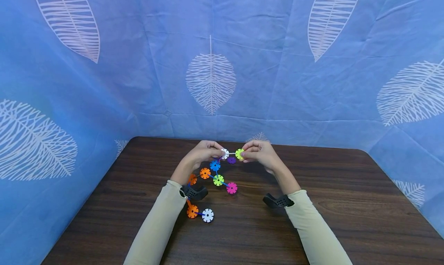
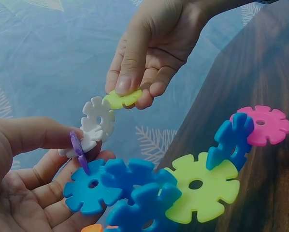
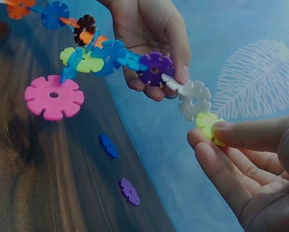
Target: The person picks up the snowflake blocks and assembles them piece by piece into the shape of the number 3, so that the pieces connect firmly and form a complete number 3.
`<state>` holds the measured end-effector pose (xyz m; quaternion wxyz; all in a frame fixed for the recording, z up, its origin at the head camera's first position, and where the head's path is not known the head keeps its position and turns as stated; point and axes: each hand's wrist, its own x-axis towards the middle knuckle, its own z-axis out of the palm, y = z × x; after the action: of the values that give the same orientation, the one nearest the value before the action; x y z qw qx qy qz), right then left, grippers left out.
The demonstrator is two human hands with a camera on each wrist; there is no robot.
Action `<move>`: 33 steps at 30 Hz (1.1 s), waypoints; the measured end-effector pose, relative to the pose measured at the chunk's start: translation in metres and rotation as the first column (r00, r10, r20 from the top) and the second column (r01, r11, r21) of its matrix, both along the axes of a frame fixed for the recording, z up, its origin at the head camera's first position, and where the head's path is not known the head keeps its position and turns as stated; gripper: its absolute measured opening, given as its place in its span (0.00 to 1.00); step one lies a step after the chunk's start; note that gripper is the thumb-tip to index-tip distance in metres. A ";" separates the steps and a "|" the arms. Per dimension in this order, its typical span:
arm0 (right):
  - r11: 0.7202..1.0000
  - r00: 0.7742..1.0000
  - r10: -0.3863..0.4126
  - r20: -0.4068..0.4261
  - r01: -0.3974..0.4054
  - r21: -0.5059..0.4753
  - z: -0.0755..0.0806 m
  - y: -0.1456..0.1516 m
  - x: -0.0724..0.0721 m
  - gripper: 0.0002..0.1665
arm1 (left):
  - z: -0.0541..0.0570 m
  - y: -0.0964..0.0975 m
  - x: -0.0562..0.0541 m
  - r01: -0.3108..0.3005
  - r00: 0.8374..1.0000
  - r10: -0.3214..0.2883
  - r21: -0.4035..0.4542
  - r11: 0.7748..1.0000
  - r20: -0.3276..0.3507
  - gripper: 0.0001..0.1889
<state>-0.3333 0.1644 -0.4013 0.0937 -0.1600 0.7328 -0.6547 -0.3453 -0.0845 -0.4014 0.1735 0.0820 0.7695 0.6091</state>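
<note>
My left hand (image 1: 204, 153) pinches a white notched plastic disc (image 2: 89, 137) between thumb and fingers. A purple disc (image 3: 155, 69) joins that piece to a chain of interlocked discs hanging by the palm. Beyond it a second white disc (image 3: 194, 100) is slotted on edge into a yellow-green disc (image 3: 209, 128). The thumb and fingertips of my right hand (image 1: 259, 153) pinch this yellow-green disc. Down the chain come blue discs (image 2: 92, 184), a larger-looking yellow-green disc (image 2: 202, 188) and a pink disc (image 2: 266, 125) at one branch's tip.
The chain runs on past my left wrist through orange discs (image 1: 205, 173) to an orange disc (image 1: 192, 211) and a white disc (image 1: 207, 215). A loose blue disc (image 3: 108, 146) and purple disc (image 3: 129, 192) lie on the dark wooden table (image 1: 347, 203). Behind hangs a blue leaf-patterned cloth (image 1: 263, 83).
</note>
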 end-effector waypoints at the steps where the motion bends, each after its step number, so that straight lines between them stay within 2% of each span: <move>1: 1.000 1.000 -0.002 0.003 0.002 0.001 0.000 0.000 0.000 0.13 | 0.000 0.000 0.000 -0.001 1.000 0.001 -0.002 1.000 -0.001 0.09; 13: 1.000 1.000 -0.001 0.000 0.001 0.003 0.000 -0.001 0.000 0.14 | 0.001 -0.001 0.002 0.007 1.000 -0.007 0.004 1.000 -0.004 0.10; 25: 1.000 1.000 -0.012 0.011 0.012 0.016 0.001 -0.002 0.001 0.10 | 0.002 0.001 0.002 0.018 1.000 -0.018 0.014 1.000 0.003 0.10; 33: 1.000 0.999 -0.014 0.030 0.014 0.002 0.001 -0.003 0.002 0.18 | 0.002 0.002 0.003 0.051 0.999 -0.051 0.014 0.999 -0.001 0.14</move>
<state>-0.3313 0.1617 -0.3999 0.1003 -0.1452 0.7329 -0.6570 -0.3427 -0.0826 -0.3996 0.1884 0.1029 0.7630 0.6097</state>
